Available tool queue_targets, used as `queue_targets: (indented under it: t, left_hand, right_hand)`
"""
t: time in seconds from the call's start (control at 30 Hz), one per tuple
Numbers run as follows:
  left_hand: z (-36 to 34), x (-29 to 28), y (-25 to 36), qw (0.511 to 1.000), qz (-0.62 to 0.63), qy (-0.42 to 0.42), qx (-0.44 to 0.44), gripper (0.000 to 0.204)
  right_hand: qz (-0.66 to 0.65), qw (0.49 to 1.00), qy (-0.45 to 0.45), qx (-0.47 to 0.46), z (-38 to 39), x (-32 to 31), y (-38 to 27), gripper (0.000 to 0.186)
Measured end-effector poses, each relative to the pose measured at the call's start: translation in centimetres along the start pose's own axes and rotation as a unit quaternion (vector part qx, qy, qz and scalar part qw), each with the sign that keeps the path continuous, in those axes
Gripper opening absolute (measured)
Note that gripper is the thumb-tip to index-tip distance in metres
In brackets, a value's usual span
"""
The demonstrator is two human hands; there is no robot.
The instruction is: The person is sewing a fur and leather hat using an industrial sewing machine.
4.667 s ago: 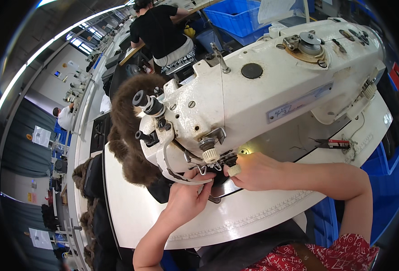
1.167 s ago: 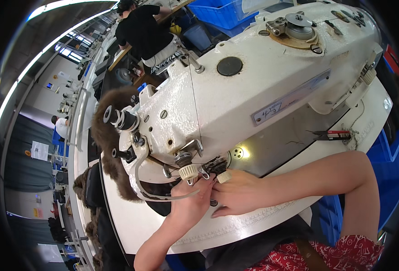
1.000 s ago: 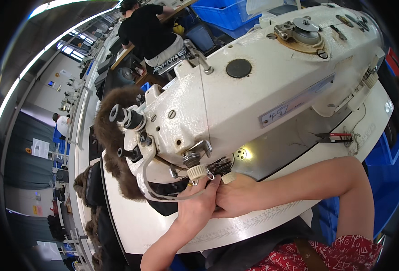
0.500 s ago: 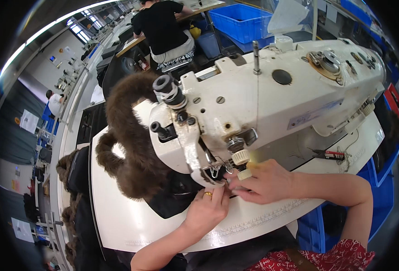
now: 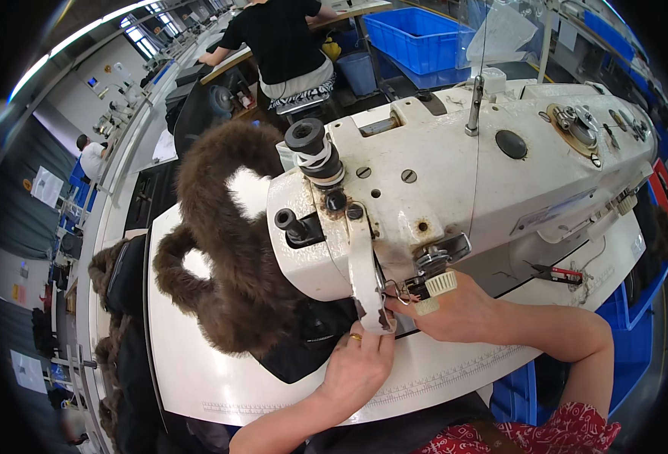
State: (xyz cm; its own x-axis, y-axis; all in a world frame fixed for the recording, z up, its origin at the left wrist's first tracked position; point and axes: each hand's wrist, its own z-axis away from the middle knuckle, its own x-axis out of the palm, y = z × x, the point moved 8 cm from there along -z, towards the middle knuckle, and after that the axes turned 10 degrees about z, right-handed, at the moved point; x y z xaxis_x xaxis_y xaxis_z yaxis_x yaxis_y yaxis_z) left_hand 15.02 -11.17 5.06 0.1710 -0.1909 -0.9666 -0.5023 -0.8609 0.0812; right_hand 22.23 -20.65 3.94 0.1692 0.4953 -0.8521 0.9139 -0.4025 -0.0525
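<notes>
A white industrial sewing machine (image 5: 455, 181) fills the middle of the view on a white table (image 5: 213, 378). My left hand (image 5: 356, 367), with a ring on one finger, presses its fingertips on black fabric (image 5: 307, 344) right at the machine's head. My right hand (image 5: 455, 314) reaches under the head from the right, fingers pinched by the needle area; what they hold is hidden. A long strip of brown fur trim (image 5: 228, 250) attached to the black fabric curls away to the left.
Small red-handled snips (image 5: 557, 274) lie on the table under the machine arm. More fur-trimmed dark pieces (image 5: 114, 303) pile at the table's left edge. Blue bins (image 5: 425, 38) stand behind. A person in a black top (image 5: 281, 45) sits at another station beyond.
The view has swung so the machine head sits more central and closer. Both hands stay at the needle area; my left hand has slid slightly right, closer under the head.
</notes>
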Motion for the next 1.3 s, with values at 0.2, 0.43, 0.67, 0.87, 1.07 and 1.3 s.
queue_targets:
  t: [0.2, 0.43, 0.67, 0.87, 1.07, 1.3]
  left_hand:
    - [-0.1, -0.6, 0.1, 1.0, -0.003, -0.001, 0.003, 0.052]
    - [-0.5, -0.6, -0.1, 0.999, -0.013, 0.027, 0.031, 0.047]
    - [-1.1, 0.6, -0.2, 1.0, -0.016, 0.007, 0.015, 0.036]
    - [-1.1, 0.5, -0.1, 1.0, -0.001, 0.01, 0.006, 0.041]
    - [-0.9, 0.7, 0.1, 1.0, 0.003, 0.015, -0.015, 0.046]
    - [3.2, -5.4, 3.2, 0.983, 0.124, 0.09, 0.098, 0.046]
  right_hand:
    - [0.033, 0.998, -0.05, 0.003, 0.4, -0.5, -0.5, 0.006]
    - [-0.008, 0.998, -0.03, 0.047, -0.1, 0.2, 0.3, 0.011]
    - [0.077, 0.994, -0.072, 0.022, 0.2, -0.2, 0.3, 0.011]
    - [0.022, 0.991, -0.101, 0.08, 0.2, 1.5, 1.1, 0.02]
    - [-0.01, 0.996, -0.047, 0.075, 0.2, 1.0, 1.5, 0.022]
    - [-0.027, 0.999, -0.033, 0.009, -0.9, 0.0, -0.2, 0.04]
